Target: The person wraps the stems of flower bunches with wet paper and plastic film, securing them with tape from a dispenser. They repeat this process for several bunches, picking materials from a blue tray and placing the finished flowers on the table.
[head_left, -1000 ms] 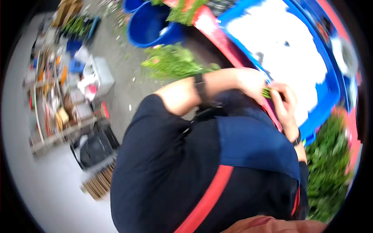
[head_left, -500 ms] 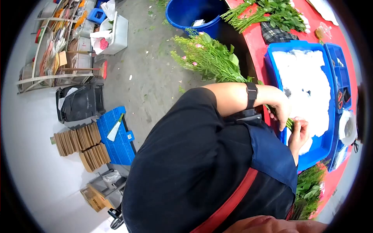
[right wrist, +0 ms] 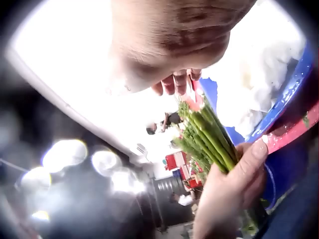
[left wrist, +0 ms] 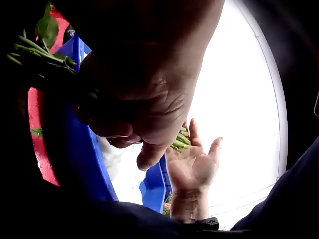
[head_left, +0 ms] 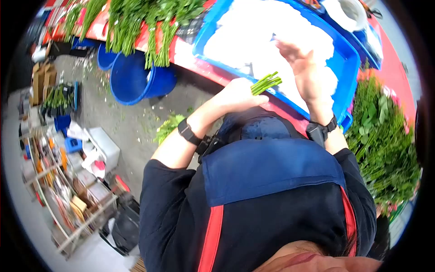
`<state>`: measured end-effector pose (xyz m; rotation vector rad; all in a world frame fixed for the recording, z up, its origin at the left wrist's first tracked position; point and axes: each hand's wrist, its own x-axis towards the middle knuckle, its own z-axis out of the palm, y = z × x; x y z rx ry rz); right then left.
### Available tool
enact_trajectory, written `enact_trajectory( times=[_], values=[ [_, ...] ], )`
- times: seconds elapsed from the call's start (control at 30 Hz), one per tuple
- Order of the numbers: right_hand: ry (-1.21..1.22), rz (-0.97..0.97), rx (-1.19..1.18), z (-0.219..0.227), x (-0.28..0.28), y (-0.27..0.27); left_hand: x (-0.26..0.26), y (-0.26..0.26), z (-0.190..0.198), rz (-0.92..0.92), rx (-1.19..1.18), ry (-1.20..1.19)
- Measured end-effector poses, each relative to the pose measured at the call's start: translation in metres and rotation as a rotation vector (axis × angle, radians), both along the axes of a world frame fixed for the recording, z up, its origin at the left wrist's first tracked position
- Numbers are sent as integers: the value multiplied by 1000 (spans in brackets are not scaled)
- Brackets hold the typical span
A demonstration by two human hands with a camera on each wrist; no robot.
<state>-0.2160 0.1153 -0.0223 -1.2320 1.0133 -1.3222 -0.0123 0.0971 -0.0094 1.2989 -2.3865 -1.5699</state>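
My left hand (head_left: 239, 96) grips a bunch of flower stems (head_left: 266, 83), its fingers curled round them. The cut green ends stick out past the thumb side; leafy foliage (head_left: 170, 128) shows behind the left forearm. My right hand (head_left: 307, 75) is held up with fingers spread, palm facing the stem ends, apart from them in the head view. In the right wrist view the stems (right wrist: 212, 137) rise in a tight bundle from the left fist. Beneath both hands lies a blue tray (head_left: 348, 56) with white fluffy material (head_left: 258, 34) inside.
The tray stands on a red table (head_left: 394, 63). Leafy flower bunches (head_left: 149, 22) overhang its edge, and more greenery (head_left: 385, 145) lies at right. A blue bucket (head_left: 124, 79) stands on the floor, near a cluttered shelf (head_left: 68, 195). A white tape-like roll (head_left: 353, 13) sits beyond the tray.
The right hand's fingers were at the stem ends; it has come away and spread. The left hand still holds the stems. The head view has turned, shifting the table and tray.
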Motion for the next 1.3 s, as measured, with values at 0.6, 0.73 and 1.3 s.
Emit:
enact_trajectory(
  times=[0.6, 0.73, 1.3],
  values=[
    [1560, 129, 513, -67, -151, 116, -27, 2, -10, -6, 147, -135],
    [1537, 148, 391, -111, -164, 128, -44, -3, -4, -90, 183, -116],
    [-549, -471, 440, 1, -99, 91, -83, -7, -27, -101, 156, 44]
  ],
)
